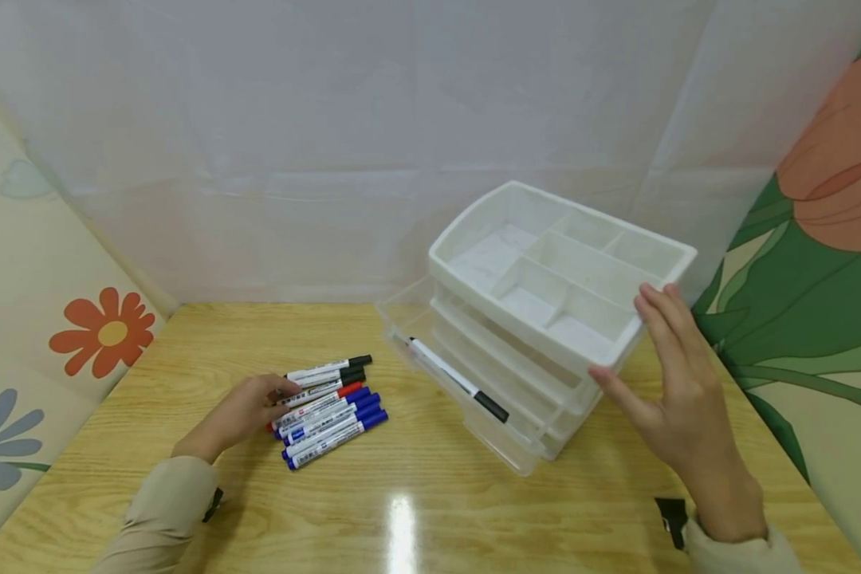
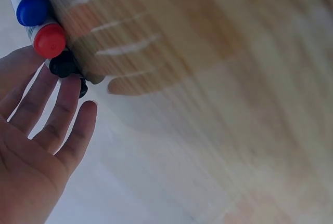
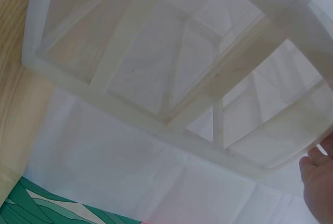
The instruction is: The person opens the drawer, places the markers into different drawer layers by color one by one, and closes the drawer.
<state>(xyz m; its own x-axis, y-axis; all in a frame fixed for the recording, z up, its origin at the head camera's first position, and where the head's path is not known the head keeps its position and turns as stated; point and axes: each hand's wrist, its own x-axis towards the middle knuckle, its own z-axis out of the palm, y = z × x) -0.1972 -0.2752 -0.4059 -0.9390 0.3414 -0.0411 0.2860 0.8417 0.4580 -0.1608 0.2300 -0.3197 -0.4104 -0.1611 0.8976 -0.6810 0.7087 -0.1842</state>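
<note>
Several whiteboard markers point(image 1: 333, 426) lie side by side on the table, with black, red and blue caps. My left hand point(image 1: 247, 410) is at their left ends, fingertips on the black markers. In the left wrist view its fingers point(image 2: 67, 115) are loosely extended beside a black marker end point(image 2: 63, 64). A white drawer organizer point(image 1: 552, 327) stands to the right. My right hand point(image 1: 689, 399) rests against its right side, fingers spread on the top rim and thumb at the front corner. A clear drawer point(image 1: 502, 446) is pulled out, holding one black-capped marker point(image 1: 459, 379).
The wooden table point(image 1: 373, 518) meets a white sheet point(image 1: 294, 199) at the back. Flower-patterned panels stand at the left point(image 1: 36, 319) and right point(image 1: 818, 319). The organizer's top tray point(image 1: 498, 255) is split into compartments.
</note>
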